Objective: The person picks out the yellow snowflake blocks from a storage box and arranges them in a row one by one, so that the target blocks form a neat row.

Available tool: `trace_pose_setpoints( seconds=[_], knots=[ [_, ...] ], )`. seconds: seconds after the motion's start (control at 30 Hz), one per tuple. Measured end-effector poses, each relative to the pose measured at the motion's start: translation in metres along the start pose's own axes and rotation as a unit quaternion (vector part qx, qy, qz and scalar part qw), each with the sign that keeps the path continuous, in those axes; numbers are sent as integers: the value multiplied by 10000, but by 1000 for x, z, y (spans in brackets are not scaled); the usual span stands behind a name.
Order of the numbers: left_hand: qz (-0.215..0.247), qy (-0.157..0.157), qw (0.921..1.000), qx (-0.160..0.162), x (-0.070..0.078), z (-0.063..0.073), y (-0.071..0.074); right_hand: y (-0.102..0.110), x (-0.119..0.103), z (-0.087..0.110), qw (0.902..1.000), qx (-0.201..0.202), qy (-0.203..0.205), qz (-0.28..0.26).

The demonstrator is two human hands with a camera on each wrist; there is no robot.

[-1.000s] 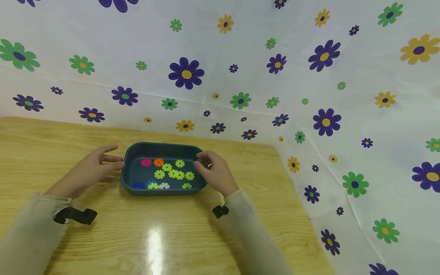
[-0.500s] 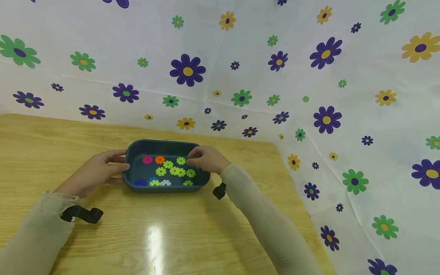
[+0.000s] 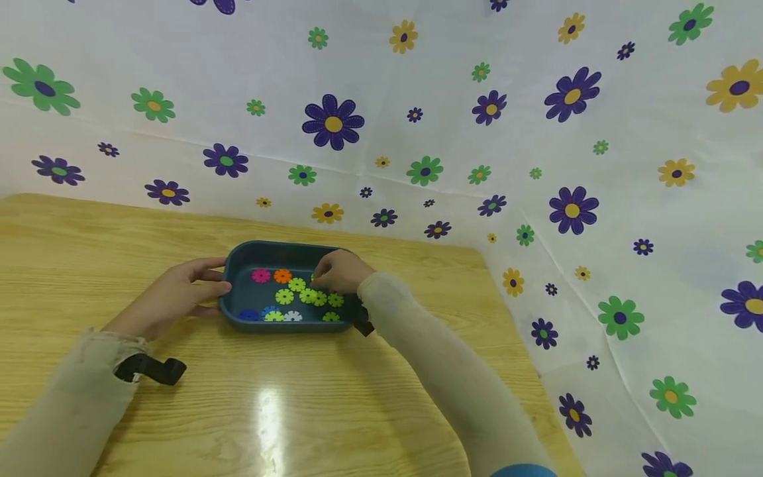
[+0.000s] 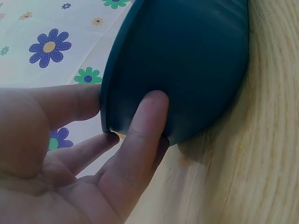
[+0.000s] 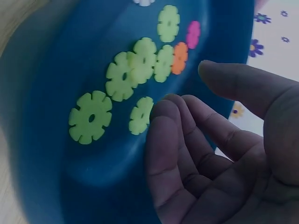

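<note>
A dark teal plastic tray (image 3: pixel 286 327) with rounded corners lies on the wooden table, holding several small notched interlocking discs. Most are yellow-green (image 3: pixel 284 297); there is also a pink disc (image 3: pixel 260 275), an orange disc (image 3: pixel 283 275), a white disc (image 3: pixel 293 317) and blue ones. My left hand (image 3: pixel 173 295) grips the tray's left end, digits on both sides of its rim. Over the right part of the tray reaches my right hand (image 3: pixel 341 271). In the right wrist view its thumb stands apart from loosely bent fingers, with nothing between; a yellow-green disc (image 5: pixel 141 115) lies beside the fingertips.
A white cloth (image 3: pixel 381 79) printed with flowers hangs behind and to the right of the table (image 3: pixel 334 411). Black straps with camera mounts (image 3: pixel 156 370) sit on both wrists.
My left hand has come from beside the tray onto its left end. The right hand has moved leftward from the right rim to over the discs.
</note>
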State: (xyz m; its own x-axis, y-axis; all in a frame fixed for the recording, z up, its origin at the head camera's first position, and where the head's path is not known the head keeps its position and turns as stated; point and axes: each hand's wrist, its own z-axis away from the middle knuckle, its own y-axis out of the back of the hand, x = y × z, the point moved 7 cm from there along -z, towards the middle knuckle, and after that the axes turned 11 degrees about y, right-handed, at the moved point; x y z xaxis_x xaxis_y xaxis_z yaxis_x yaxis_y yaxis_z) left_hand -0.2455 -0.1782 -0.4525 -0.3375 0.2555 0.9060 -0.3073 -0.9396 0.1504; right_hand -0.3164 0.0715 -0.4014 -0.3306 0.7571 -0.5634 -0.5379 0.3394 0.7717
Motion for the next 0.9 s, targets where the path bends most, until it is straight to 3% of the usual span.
trace_pose_setpoints(
  seconds=[0.17,0.4,0.67,0.9],
  knots=[
    [30,18,10000,6,-1,0,-1,-8,3,-4,9980,-204,-160,584],
    [-14,16,10000,57,0,1,1,-16,10,-8,9982,-333,-298,393],
    [-32,-34,10000,46,1,1,2,-23,24,-20,9962,-249,-409,722],
    [-57,-14,10000,80,-2,-1,3,-24,20,-16,9937,-193,-421,1022]
  ],
)
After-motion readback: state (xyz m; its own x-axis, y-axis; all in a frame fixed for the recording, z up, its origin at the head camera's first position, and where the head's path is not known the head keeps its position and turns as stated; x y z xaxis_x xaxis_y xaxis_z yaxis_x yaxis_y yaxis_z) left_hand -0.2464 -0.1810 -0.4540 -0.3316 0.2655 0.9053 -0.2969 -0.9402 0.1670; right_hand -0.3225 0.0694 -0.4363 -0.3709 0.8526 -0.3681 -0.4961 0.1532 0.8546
